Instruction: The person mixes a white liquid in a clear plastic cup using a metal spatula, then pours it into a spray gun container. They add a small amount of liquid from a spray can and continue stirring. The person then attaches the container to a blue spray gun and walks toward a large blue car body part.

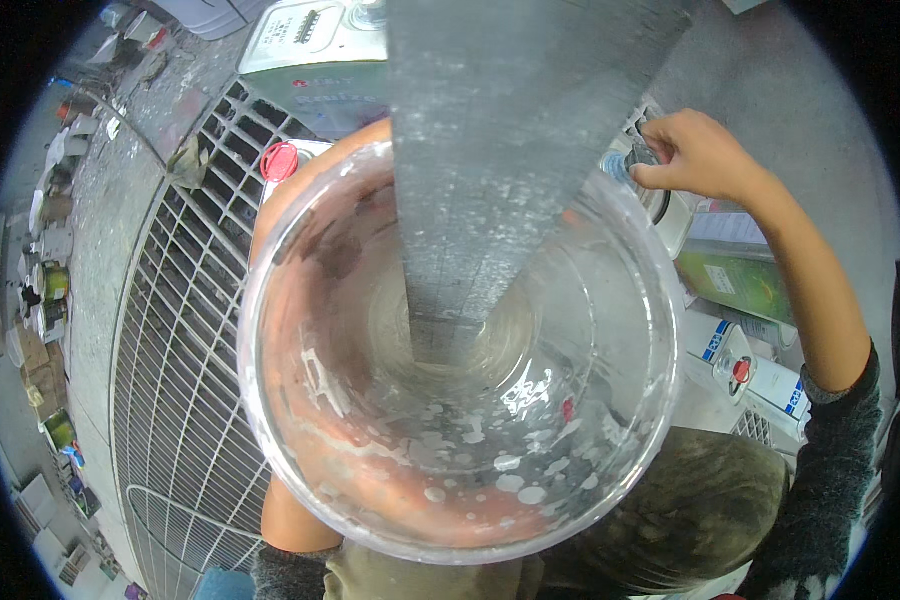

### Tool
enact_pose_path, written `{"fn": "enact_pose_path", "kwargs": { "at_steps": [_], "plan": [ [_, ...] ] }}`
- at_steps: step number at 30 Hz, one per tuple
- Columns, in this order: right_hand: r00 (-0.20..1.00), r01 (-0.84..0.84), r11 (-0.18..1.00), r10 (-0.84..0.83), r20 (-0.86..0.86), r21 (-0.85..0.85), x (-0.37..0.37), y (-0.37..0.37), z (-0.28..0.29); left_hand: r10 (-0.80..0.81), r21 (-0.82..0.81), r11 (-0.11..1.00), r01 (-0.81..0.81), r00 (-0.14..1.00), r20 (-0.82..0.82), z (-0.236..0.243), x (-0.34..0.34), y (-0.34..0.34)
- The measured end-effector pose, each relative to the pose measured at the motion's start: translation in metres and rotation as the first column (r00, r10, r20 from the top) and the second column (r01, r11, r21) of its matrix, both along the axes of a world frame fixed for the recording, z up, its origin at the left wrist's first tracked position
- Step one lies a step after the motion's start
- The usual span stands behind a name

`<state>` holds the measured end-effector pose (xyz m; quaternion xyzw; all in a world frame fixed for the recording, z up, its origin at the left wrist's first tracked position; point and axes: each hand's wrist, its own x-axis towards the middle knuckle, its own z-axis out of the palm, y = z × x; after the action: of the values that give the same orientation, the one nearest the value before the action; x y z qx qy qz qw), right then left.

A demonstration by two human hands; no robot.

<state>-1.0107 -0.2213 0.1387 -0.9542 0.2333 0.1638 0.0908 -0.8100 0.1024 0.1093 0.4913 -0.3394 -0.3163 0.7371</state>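
A big clear plastic cup (664,390) fills the middle, close to me, its inside spotted with whitish drops and smears. A flat grey metal strip (490,150), perhaps a ruler or stirring blade, stands in it and rises past the top of the view. My left hand (320,165) curves round the cup's far left side; the cup and strip hide its fingers. Beyond the cup at the right, my right hand (692,155) is closed, thumb and fingers pinching the small dark cap (638,156) at a pale can's (676,222) spout.
Metal grating (175,330) runs along the left. Behind the cup are a large green-and-silver can (315,85) and a red-capped can (279,161). At the right stand a green can (735,280) and a white-and-blue can (735,365). Several containers line the far left.
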Motion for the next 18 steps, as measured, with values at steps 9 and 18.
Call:
{"fn": "enact_pose_path", "kwargs": {
  "at_steps": [9, 18],
  "plan": [
    [0.988, -0.156, 0.988, 0.156, -0.020, 0.012, 0.003, -0.006, 0.004, 0.003, -0.010, 1.000, -0.003, 1.000, -0.023, -0.001, -0.001, -0.003],
    [0.932, -0.311, 0.946, 0.285, -0.223, -0.088, 0.013, 0.009, 0.010, -0.006, -0.017, 1.000, 0.005, 0.999, -0.040, 0.003, -0.004, -0.001]
  ]
}}
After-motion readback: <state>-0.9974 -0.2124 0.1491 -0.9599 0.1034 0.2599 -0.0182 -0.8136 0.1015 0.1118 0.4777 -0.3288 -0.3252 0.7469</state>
